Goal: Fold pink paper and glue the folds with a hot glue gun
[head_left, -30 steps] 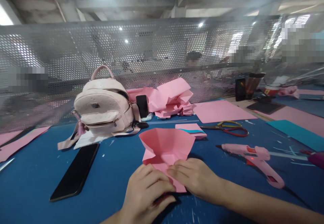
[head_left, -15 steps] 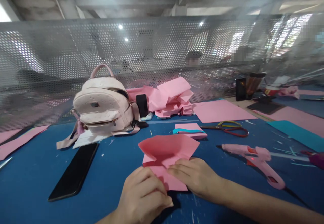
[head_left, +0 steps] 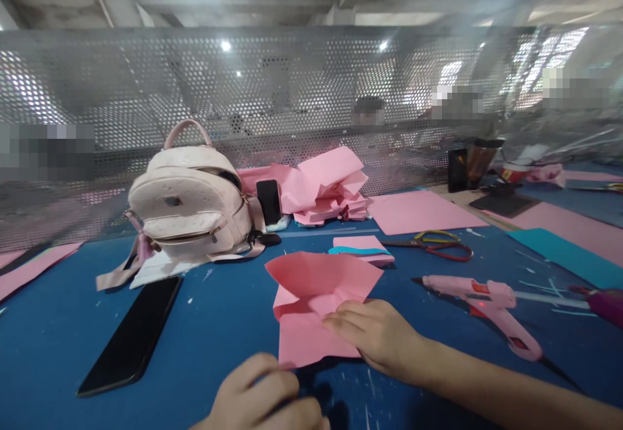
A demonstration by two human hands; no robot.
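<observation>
A folded piece of pink paper [head_left: 311,339] lies on the blue table, its back flap standing up and flared open. My right hand [head_left: 374,333] grips its right side, fingers pressed together over the fold; the thumb is hidden. Below the paper's near left corner is my left hand [head_left: 267,397], its fingers curled and their tips out of sight, so what they hold, if anything, does not show. Just behind the paper rests a pink folded stack [head_left: 365,248] with a blue strip across it. A pink glue gun [head_left: 491,297] lies to the right, its red light lit.
Scissors [head_left: 438,245] lie behind the glue gun, beside a pink sheet [head_left: 418,213] and a blue sheet [head_left: 569,255]. At left are a black phone [head_left: 131,339] and a pale backpack [head_left: 189,203]. Crumpled pink paper [head_left: 326,187] sits before the perforated metal screen [head_left: 302,80].
My left hand has moved down and leftward, off the paper's near left part, uncovering it. My right hand keeps its grip. The view has shifted slightly.
</observation>
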